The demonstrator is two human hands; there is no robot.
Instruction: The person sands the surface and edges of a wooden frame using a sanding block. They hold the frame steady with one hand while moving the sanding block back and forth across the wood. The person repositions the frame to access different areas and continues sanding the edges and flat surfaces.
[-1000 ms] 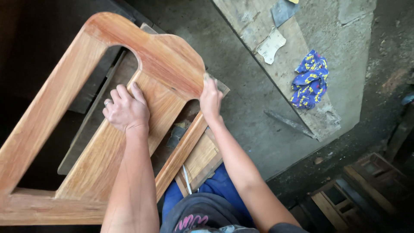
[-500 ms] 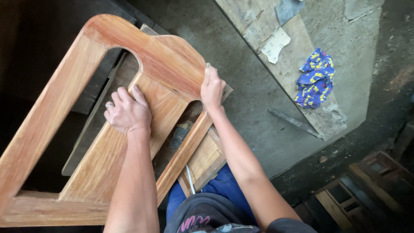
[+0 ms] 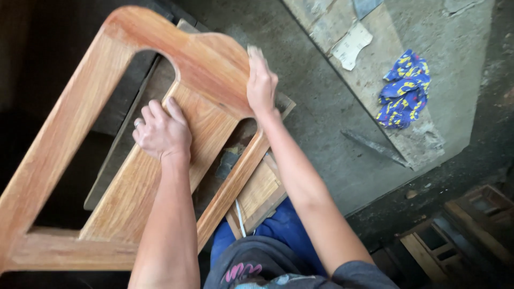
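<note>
Wooden chair back (image 3: pixel 123 160) filled the frame's left; my left hand (image 3: pixel 160 134) lay half-curled on its slat, my right hand (image 3: pixel 261 80) pressed flat against its top edge.

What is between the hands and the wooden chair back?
Nothing visible for the left hand: it lies flat on the middle slat of the wooden chair back. The right hand is pressed against the curved top edge; a pale scrap peeks past its fingertips, too blurred to identify.
</note>
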